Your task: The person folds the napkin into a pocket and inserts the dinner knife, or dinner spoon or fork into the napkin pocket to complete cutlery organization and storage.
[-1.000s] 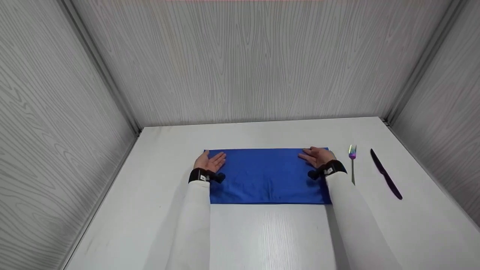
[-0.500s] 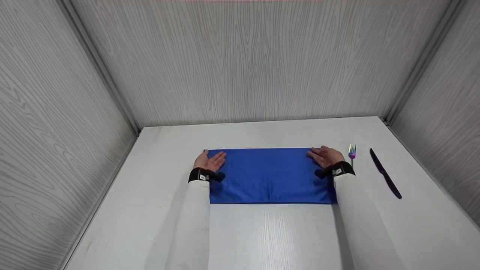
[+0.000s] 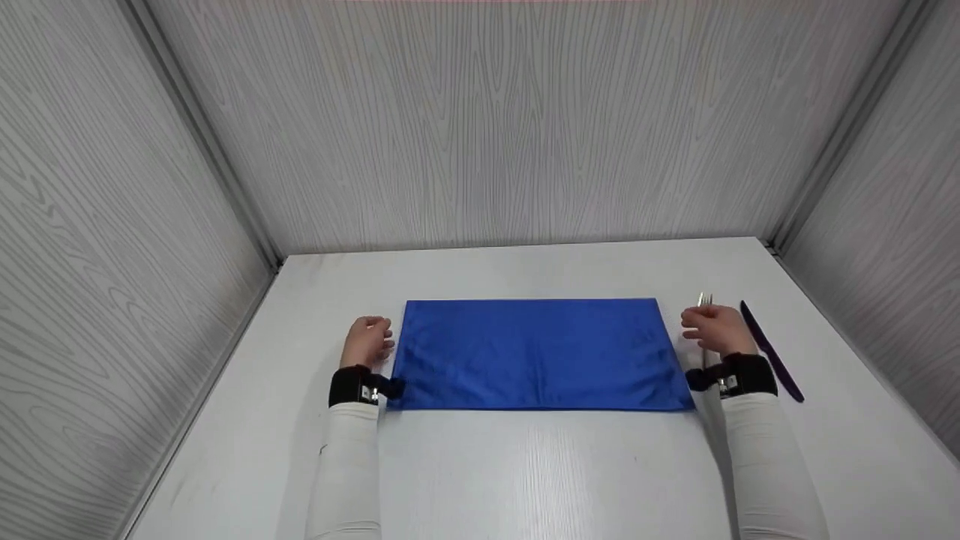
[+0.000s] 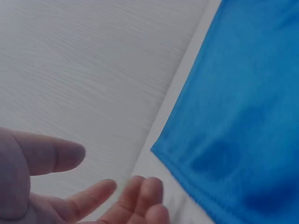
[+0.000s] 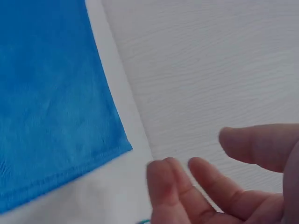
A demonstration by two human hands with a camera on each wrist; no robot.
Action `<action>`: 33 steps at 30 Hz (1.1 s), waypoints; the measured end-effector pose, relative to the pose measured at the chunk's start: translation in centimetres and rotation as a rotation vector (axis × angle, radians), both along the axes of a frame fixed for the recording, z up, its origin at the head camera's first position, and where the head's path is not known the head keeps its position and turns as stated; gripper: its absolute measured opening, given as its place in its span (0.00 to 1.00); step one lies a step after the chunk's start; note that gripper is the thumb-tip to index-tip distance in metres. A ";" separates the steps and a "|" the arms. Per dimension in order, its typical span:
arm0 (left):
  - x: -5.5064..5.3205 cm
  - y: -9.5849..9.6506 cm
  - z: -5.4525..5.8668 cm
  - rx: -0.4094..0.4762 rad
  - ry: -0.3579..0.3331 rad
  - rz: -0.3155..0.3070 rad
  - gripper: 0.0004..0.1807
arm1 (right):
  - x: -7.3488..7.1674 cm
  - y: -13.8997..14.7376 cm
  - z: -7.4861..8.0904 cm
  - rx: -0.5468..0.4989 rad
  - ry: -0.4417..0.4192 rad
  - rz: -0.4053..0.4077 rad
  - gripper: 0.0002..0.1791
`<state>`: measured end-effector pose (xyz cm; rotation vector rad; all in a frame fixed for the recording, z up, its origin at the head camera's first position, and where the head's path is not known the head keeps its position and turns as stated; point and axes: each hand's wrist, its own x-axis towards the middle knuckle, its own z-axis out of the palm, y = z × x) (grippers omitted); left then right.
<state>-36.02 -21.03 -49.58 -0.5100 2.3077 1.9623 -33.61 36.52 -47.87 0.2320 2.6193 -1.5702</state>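
A blue cloth (image 3: pixel 536 352) lies spread as a wide rectangle on the white table, with small wrinkles along its near half. Just off its left edge is my left hand (image 3: pixel 366 341), fingers loosely bent and nothing in them. In the left wrist view the thumb stands apart from the fingers (image 4: pixel 140 196), beside a corner of the cloth (image 4: pixel 233 112). My right hand (image 3: pixel 716 328) hovers past the cloth's right edge and overlaps the fork (image 3: pixel 705 298), hiding most of its handle. The right wrist view shows a gap between thumb and fingers (image 5: pixel 161 182), with nothing held.
A dark purple knife (image 3: pixel 772 351) lies slanted right of the right hand. The white table (image 3: pixel 517 472) is bounded by a grey wood-grain back wall (image 3: pixel 487 127) and side walls to the left and right.
Both hands have moved off the cloth, outward and slightly nearer the body: the left one leftward, the right one rightward over the fork. The cloth's side edges are now uncovered.
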 end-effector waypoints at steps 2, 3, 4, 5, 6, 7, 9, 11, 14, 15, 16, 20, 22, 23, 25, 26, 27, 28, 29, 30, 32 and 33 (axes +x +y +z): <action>0.5 -0.4 0.0 -0.150 -0.026 -0.043 0.26 | 0.4 -0.2 0.2 0.196 -0.014 0.060 0.32; 0.7 -0.6 0.0 -0.197 -0.032 -0.062 0.25 | 0.5 -0.4 0.3 0.265 -0.020 0.077 0.31; 0.8 -0.6 0.1 -0.235 -0.035 -0.075 0.25 | 0.6 -0.7 0.4 0.332 -0.025 0.084 0.29; 1.0 -0.7 0.2 -0.259 -0.038 -0.087 0.25 | 0.6 -1.0 0.4 0.388 -0.030 0.083 0.29; 1.0 -0.7 0.3 -0.276 -0.043 -0.094 0.24 | 0.7 -1.3 0.4 0.439 -0.036 0.074 0.28; 1.1 -0.6 0.3 -0.287 -0.049 -0.101 0.24 | 0.8 -1.7 0.4 0.485 -0.042 0.063 0.26; 1.2 -0.6 0.5 -0.304 -0.060 -0.114 0.25 | 1.0 -2.3 0.2 0.559 -0.047 0.047 0.24; 1.3 -0.6 0.6 -0.316 -0.081 -0.126 0.25 | 1.2 -2.8 -0.1 0.607 -0.060 0.040 0.23; 1.4 -0.7 0.7 -0.323 -0.095 -0.142 0.26 | 1.4 -3.2 -0.4 0.657 -0.069 0.060 0.23; 1.5 -0.7 0.7 -0.323 -0.098 -0.141 0.26 | 1.5 -3.2 -0.4 0.662 -0.072 0.062 0.23; 1.5 -0.7 0.8 -0.319 -0.100 -0.141 0.26 | 1.5 -3.3 -0.5 0.662 -0.071 0.063 0.22; 1.6 -0.9 0.9 -0.323 -0.108 -0.139 0.26 | 1.4 -3.1 -0.9 0.642 -0.054 0.087 0.18; 1.7 -1.0 0.8 -0.314 -0.107 -0.136 0.26 | 1.3 -3.0 -1.1 0.613 -0.051 0.102 0.15; 1.7 -1.0 0.8 -0.311 -0.106 -0.135 0.26 | 1.2 -2.8 -1.2 0.595 -0.053 0.108 0.14; 1.7 -0.9 0.7 -0.300 -0.105 -0.137 0.26 | 1.0 -2.6 -1.5 0.564 -0.057 0.119 0.13; 1.7 -0.9 0.6 -0.295 -0.105 -0.138 0.26 | 0.9 -2.5 -1.6 0.553 -0.057 0.120 0.13; 1.7 -0.8 0.5 -0.291 -0.106 -0.142 0.26 | 0.9 -2.4 -1.7 0.543 -0.053 0.121 0.13; 1.7 -0.7 0.5 -0.288 -0.107 -0.147 0.26 | 0.7 -2.2 -1.8 0.540 -0.046 0.119 0.14; 1.8 -0.6 0.5 -0.286 -0.109 -0.154 0.26 | 0.6 -2.0 -1.9 0.541 -0.036 0.117 0.14; 1.8 -0.5 0.4 -0.280 -0.108 -0.163 0.26 | 0.5 -1.8 -2.0 0.543 -0.024 0.113 0.15; 1.8 -0.3 0.4 -0.261 -0.108 -0.178 0.26 | 0.4 -1.4 -2.1 0.540 0.001 0.103 0.17; 1.8 -0.2 0.3 -0.254 -0.107 -0.185 0.26 | 0.3 -1.1 -2.2 0.525 0.007 0.108 0.19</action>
